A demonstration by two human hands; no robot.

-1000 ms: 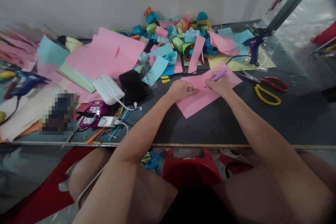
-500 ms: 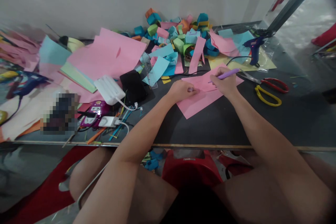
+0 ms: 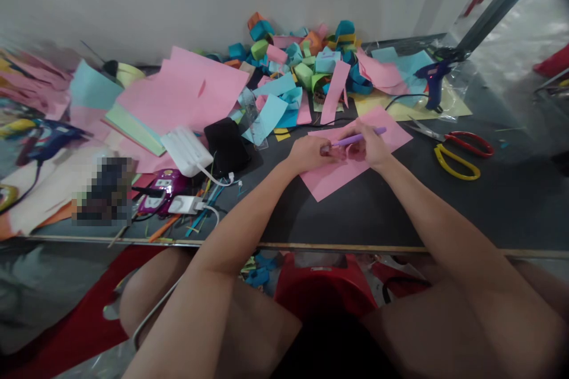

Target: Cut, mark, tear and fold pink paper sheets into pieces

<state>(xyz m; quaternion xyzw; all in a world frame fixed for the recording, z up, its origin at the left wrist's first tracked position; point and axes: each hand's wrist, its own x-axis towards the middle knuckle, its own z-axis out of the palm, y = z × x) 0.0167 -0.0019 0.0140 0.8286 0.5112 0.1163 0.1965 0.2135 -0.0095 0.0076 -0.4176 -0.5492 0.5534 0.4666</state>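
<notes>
A pink paper sheet (image 3: 324, 182) lies on the dark table, beneath both hands. My right hand (image 3: 370, 145) is closed on a purple pen (image 3: 351, 140), which is tilted low with its left end pointing at my other hand. Resting on the left part of the sheet, my left hand (image 3: 307, 155) has its fingers curled together at the pen's left end. Something small shows at its fingertips, too unclear to name. Scissors with one red and one yellow handle (image 3: 457, 161) lie open to the right of the sheet.
Coloured paper loops (image 3: 304, 74) are heaped by the wall. A blue glue gun (image 3: 434, 86) stands at the back right, another (image 3: 48, 139) at the far left. Large pink sheets (image 3: 178, 92), a white power bank (image 3: 185, 151) and a black pouch (image 3: 226, 145) lie left.
My right hand has moved slightly left and down, toward my left hand. The pen has swung to a flatter angle, its left end now at the left fingertips.
</notes>
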